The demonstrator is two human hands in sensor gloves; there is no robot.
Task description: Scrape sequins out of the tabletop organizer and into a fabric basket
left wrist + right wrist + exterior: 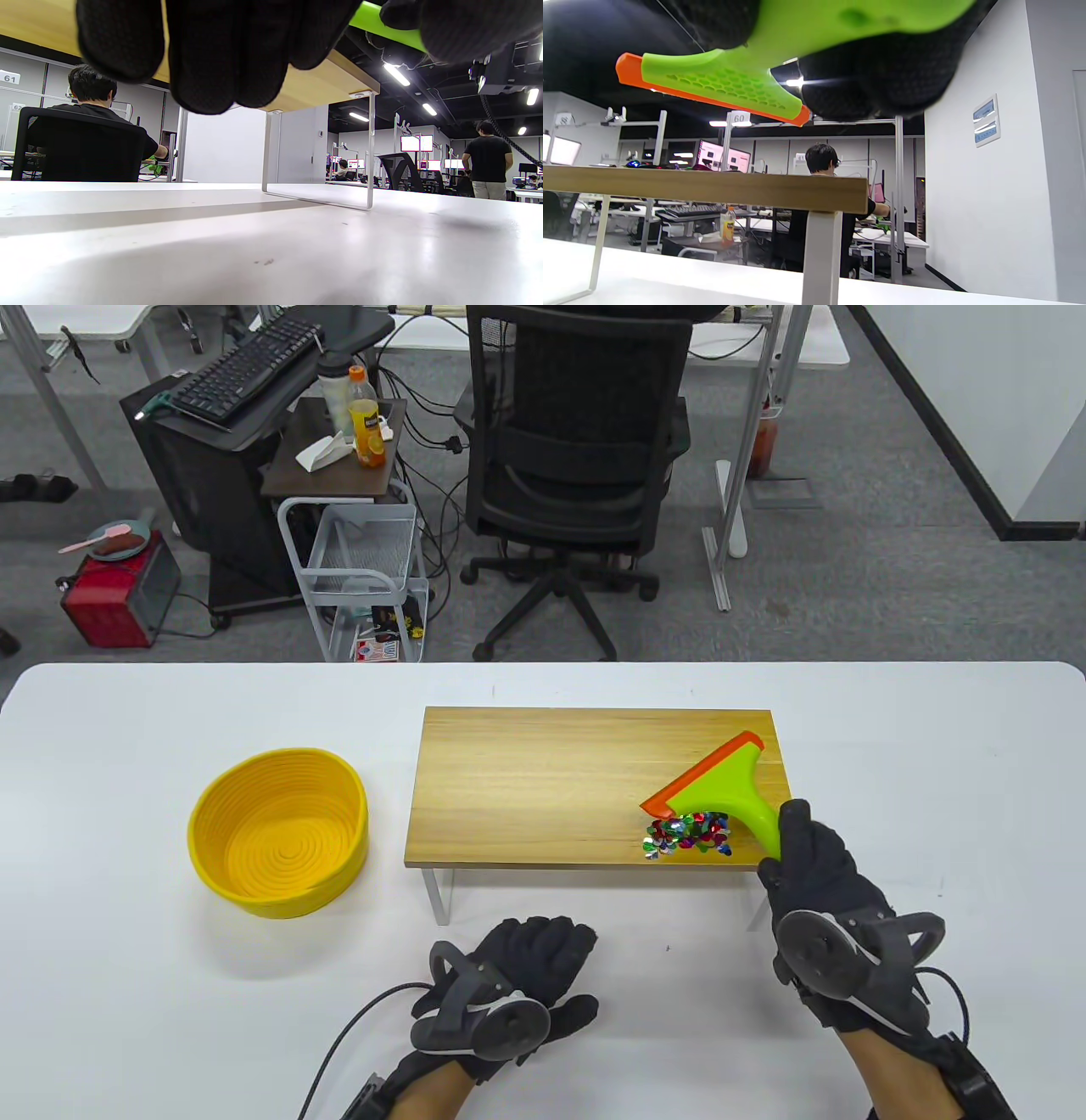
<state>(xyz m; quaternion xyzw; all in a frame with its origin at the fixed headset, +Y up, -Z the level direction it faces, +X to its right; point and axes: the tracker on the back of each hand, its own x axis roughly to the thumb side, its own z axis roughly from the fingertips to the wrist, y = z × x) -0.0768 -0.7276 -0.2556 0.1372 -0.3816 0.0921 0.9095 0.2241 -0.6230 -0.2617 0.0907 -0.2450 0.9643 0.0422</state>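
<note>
Gripping rigid scraper (728, 796) by handle in right hand (819, 872), left hand (526, 976) resting flat, empty; sequins (689, 831) judged light, scatter-prone.

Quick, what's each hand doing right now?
Left hand: holds nothing, resting on the table.
Right hand: grips the green scraper handle.

One basket (278, 831), one organizer (543, 780), one scraper (721, 789), sequin pile (689, 833), two hands
</note>
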